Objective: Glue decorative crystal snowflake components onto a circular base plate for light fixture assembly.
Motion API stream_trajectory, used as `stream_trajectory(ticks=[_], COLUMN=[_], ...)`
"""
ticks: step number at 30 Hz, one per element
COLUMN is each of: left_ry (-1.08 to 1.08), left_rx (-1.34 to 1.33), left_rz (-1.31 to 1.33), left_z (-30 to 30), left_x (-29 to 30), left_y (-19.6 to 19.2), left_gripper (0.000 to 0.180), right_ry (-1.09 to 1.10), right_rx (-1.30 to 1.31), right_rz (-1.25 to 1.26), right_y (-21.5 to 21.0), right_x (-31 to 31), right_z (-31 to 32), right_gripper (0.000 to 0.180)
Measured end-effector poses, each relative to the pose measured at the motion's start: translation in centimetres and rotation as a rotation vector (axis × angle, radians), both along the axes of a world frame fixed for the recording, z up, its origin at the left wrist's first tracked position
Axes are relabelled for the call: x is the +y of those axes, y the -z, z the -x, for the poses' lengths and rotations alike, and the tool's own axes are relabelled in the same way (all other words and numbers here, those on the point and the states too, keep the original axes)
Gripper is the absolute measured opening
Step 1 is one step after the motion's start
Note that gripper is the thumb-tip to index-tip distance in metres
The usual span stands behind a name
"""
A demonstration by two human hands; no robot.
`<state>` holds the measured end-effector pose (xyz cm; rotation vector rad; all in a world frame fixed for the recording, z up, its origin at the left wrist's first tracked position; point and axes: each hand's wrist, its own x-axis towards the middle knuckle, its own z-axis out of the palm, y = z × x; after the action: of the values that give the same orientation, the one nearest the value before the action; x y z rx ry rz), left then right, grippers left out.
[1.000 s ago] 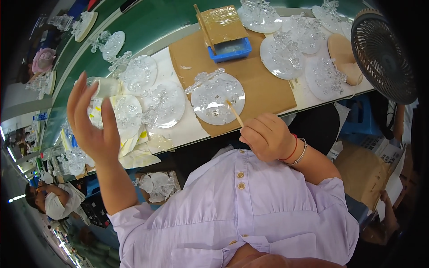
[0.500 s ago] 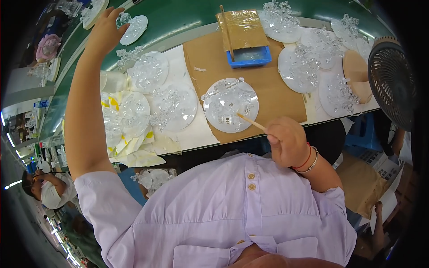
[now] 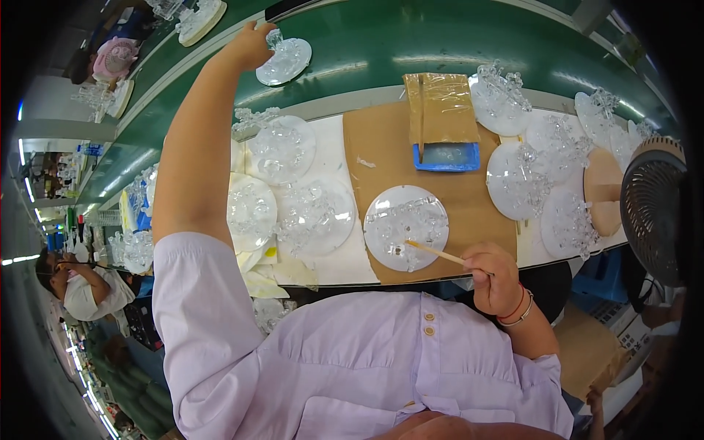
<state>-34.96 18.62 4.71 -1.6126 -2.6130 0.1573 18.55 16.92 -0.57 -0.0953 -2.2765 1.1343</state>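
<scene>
My left arm stretches to the far left, over the green surface. Its hand (image 3: 249, 47) has its fingers closed around the upright clear part of a white disc with clear plastic pieces (image 3: 284, 61); the fingertips are partly hidden. My right hand (image 3: 493, 277) pinches a thin wooden stick (image 3: 440, 254). The stick's tip meets the near part of another white disc, which carries clear plastic parts (image 3: 422, 206) and lies flat on brown cardboard in front of me.
Several similar discs stand left (image 3: 317, 215) and right (image 3: 511, 180) of the cardboard (image 3: 469, 213). Behind the middle disc is a small blue tray (image 3: 473, 158) with a tape-covered box (image 3: 449, 110) and another stick. A black fan (image 3: 653, 209) stands at the right. Another person (image 3: 92, 290) sits far left.
The view has shifted, so the table appears lower and further right. My left hand now sits closer around the far disc's clear part. The stick still touches the middle disc.
</scene>
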Motion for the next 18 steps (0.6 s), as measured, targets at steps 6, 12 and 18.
stream_trajectory(ticks=[6,12,18], left_ry=[-0.008,-0.11,0.262], left_rx=[0.262,-0.002,-0.794], left_rz=[-0.303,-0.072,-0.279], left_z=[1.7,7.3,-1.9], left_x=[2.4,2.7,1.4], left_y=[0.3,2.8,-5.0], left_gripper=[0.049,0.038,0.019], right_ry=[0.012,0.016,-0.005], right_rx=[-0.022,0.0,0.008], right_rz=[0.015,0.143,0.009], right_y=[-0.3,-0.6,-0.6], right_x=[0.5,0.2,0.1], right_z=[0.3,0.8,0.2], right_gripper=[0.007,0.007,0.008])
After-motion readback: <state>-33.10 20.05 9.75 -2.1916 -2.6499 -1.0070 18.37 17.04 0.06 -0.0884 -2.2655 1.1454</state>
